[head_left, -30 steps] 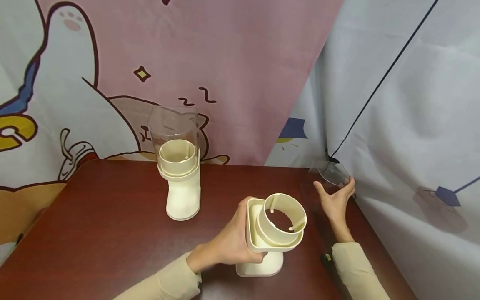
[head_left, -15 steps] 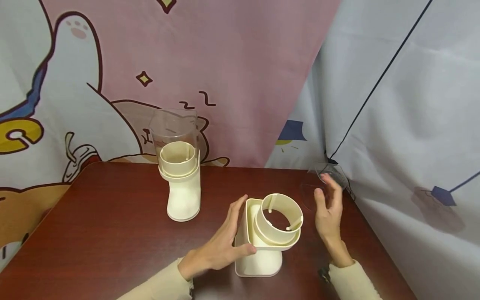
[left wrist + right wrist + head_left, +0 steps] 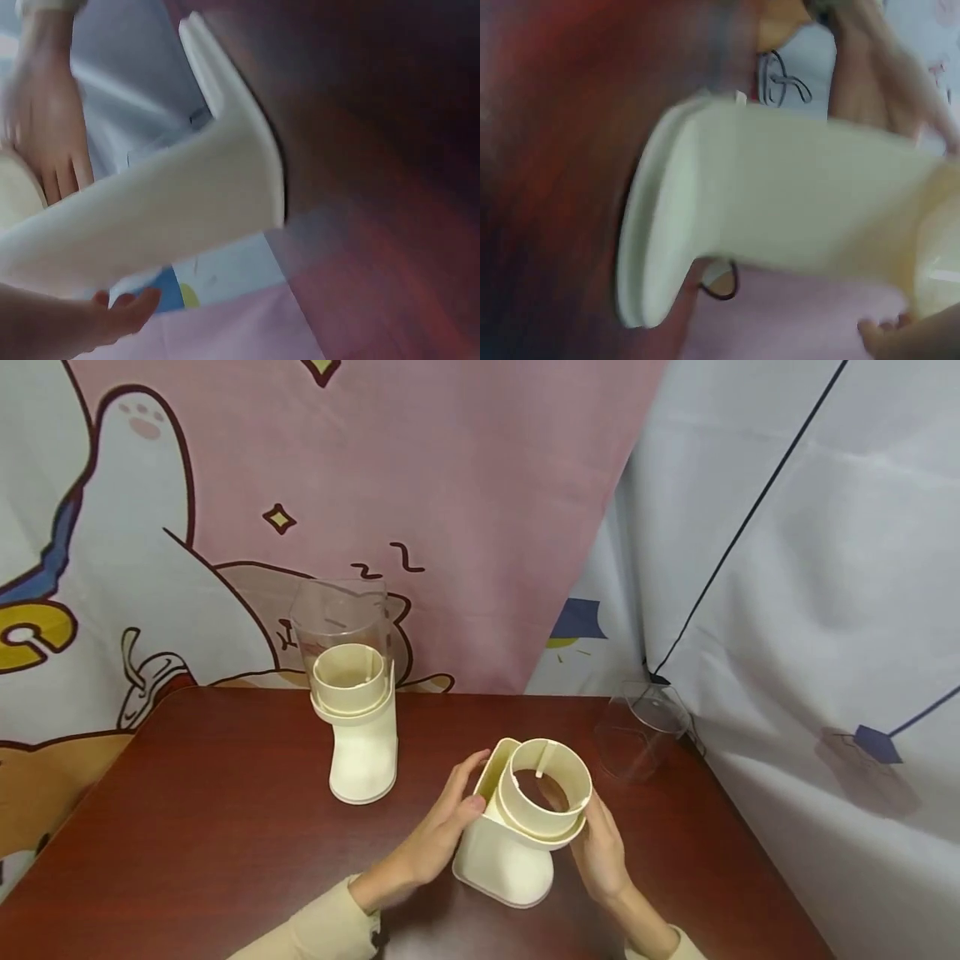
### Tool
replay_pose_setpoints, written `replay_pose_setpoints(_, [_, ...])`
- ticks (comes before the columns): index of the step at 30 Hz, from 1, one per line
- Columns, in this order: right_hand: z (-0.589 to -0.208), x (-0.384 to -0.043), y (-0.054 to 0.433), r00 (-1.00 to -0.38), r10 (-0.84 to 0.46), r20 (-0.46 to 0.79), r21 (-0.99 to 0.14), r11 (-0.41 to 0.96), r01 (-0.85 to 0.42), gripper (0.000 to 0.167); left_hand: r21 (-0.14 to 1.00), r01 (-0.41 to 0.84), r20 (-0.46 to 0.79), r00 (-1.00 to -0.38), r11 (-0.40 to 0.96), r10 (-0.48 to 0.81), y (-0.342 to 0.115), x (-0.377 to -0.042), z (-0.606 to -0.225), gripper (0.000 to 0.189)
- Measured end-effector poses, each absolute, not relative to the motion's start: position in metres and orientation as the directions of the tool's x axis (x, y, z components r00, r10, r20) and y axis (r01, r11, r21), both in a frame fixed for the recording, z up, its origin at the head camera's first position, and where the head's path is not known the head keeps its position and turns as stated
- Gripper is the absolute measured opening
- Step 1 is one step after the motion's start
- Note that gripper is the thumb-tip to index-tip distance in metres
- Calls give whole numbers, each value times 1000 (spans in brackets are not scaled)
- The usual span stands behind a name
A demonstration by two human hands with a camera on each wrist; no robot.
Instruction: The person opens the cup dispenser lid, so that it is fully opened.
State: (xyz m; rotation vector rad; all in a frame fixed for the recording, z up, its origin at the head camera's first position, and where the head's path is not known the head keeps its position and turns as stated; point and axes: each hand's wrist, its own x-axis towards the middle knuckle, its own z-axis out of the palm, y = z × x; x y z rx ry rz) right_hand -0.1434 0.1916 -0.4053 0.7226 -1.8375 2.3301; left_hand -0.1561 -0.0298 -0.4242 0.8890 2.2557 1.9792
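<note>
A cream plastic stand (image 3: pixel 502 860) with a round open collar (image 3: pixel 551 827) and a flat foot stands on the table between my hands. My left hand (image 3: pixel 427 843) holds its upper left side, thumb in front and fingers behind. On the other side, my right hand (image 3: pixel 602 856) grips around the collar, its fingertips partly hidden behind it. In the left wrist view the stand (image 3: pixel 165 202) appears sideways, with the right hand (image 3: pixel 49 124) against the collar. The right wrist view shows the stand's foot (image 3: pixel 664 217) down on the tabletop.
A matching cream stand (image 3: pixel 363 760) with a clear container (image 3: pixel 337 618) on top is at the back left. Another clear container (image 3: pixel 641 743) sits at the back right, near the fabric wall (image 3: pixel 787 652). The table (image 3: pixel 210 827) is dark red-brown.
My right hand has left the clear container and come left to the stand's collar. My left hand briefly loosened and now holds the stand again. The stand has turned slightly and shifted left.
</note>
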Motion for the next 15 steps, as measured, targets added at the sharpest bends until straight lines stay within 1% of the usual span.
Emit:
replay_pose_setpoints(2, [-407, -140, 186, -893, -184, 411, -901, -231, -367, 44, 933, 359, 318, -851, 21, 419, -35, -161, -422, 54])
replay_pose_setpoints(5, [-405, -140, 183, -904, -146, 401, -910, -179, -374, 48, 938, 346, 310, -867, 26, 390, -37, -163, -418, 52])
replay_pose_setpoints(6, [-404, -141, 183, -908, -134, 397, -912, -171, -374, 49, 934, 355, 321, -877, 32, 358, -36, -161, -417, 50])
replay_pose_setpoints(8, [-399, -147, 186, -908, -135, 398, -912, -162, -376, 51, 907, 420, 397, -879, 34, 265, -33, -152, -415, 48])
replay_pose_setpoints(10, [-392, -157, 190, -899, -168, 404, -911, -161, -380, 55, 868, 495, 485, -860, 30, 156, -29, -137, -412, 47])
replay_pose_setpoints(12, [-383, -169, 192, -884, -228, 409, -910, -170, -377, 60, 834, 552, 548, -831, 21, 91, -24, -119, -407, 49])
replay_pose_setpoints(13, [-378, -175, 192, -871, -269, 411, -910, -178, -375, 62, 829, 559, 556, -827, 11, 85, -21, -111, -404, 51])
replay_pose_setpoints(15, [-373, -181, 192, -844, -350, 406, -913, -191, -360, 64, 863, 505, 504, -856, -21, 113, -15, -98, -397, 52])
